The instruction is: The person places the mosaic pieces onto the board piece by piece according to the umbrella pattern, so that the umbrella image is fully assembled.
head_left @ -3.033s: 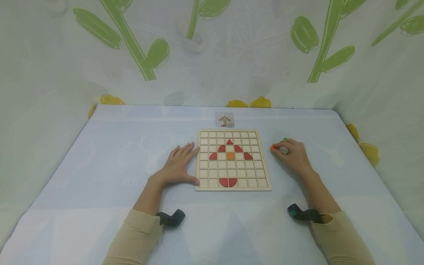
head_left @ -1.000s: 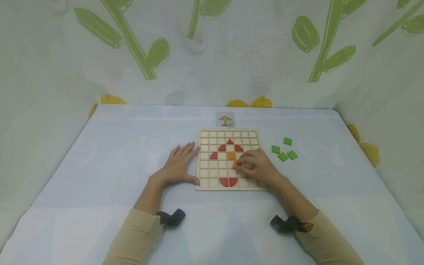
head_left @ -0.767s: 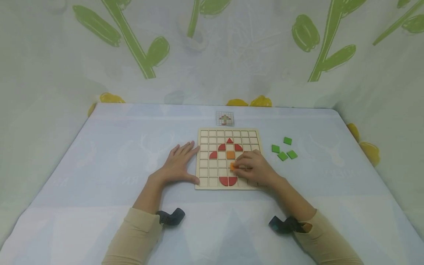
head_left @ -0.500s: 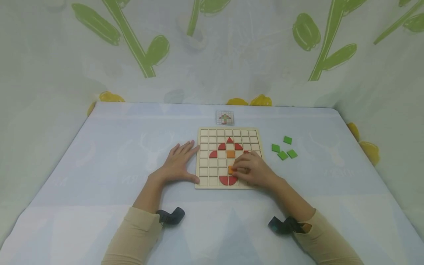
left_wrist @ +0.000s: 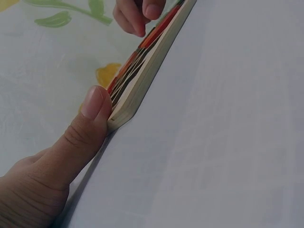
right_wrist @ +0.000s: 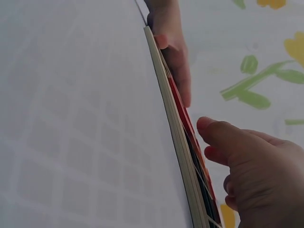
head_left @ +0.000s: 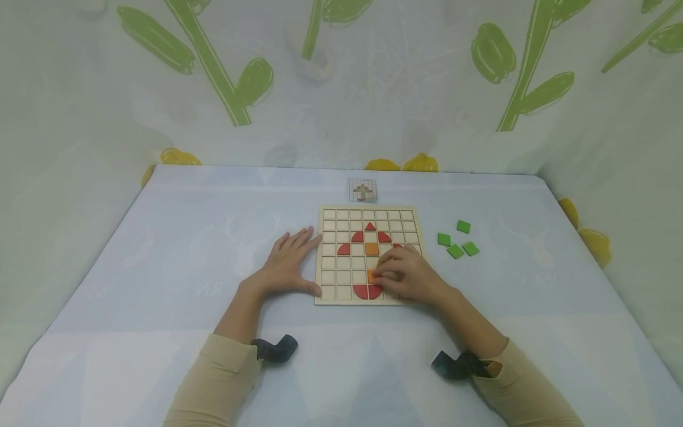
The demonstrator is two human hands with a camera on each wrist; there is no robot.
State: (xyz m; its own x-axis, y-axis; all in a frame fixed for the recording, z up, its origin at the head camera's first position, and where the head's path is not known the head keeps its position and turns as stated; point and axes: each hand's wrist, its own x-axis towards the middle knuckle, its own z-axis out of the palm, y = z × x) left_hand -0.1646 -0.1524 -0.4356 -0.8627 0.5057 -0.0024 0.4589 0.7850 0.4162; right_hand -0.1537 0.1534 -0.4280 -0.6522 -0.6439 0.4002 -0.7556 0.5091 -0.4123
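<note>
Orange tile (head_left: 370, 276) touched by right hand (head_left: 407, 274) on board (head_left: 343, 276).
It is seen just beyond two red pieces (head_left: 360, 292); whether pinched cannot be told. The board's left edge is touched by the left hand (head_left: 285, 270), fingers spread. Green tiles (head_left: 455, 251) are scattered right, a card (head_left: 362, 190) far.

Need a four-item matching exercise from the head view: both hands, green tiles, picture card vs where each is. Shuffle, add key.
1. Left hand
2. Right hand
3. Green tiles
4. Picture card

A. Loose on the table, right of the board
B. At an orange tile on the board
C. On the table, beyond the board's far edge
D. At the board's left edge

Pairs: 1-D, 2-B, 3-A, 4-C
</note>
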